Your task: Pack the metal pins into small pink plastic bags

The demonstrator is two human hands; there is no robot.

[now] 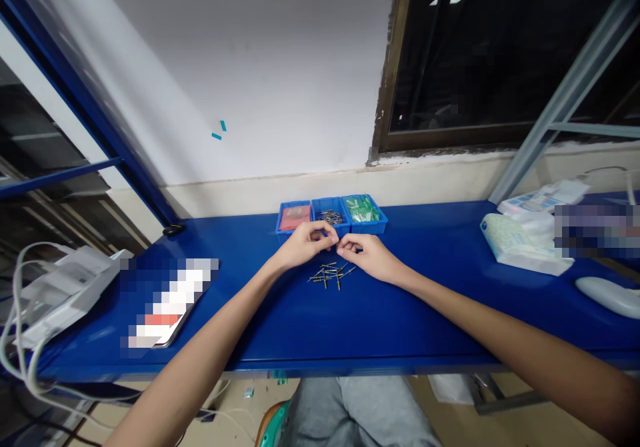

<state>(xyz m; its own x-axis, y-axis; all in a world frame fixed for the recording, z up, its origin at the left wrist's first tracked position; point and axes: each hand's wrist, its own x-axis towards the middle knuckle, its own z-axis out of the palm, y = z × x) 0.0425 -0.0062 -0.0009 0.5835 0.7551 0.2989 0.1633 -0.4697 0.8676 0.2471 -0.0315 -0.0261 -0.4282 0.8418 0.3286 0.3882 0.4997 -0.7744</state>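
Over the blue table, my left hand (306, 242) and my right hand (369, 254) almost meet at the fingertips. Both have thumb and fingers pinched together; whatever lies between them is too small to make out. Just below the hands is a loose pile of thin metal pins (330, 275). Behind them stand three joined blue bins: the left bin holds a red packet (295, 217), the middle one more metal pins (331, 217), the right one green-and-clear packets (362, 209).
A phone-like device (173, 307), partly blurred out, lies at the left of the table (280, 334). White power strips with cables (70, 294) are at the far left. On the right are a tissue pack (525, 244) and a pale rounded object (607, 295). A wall rises behind.
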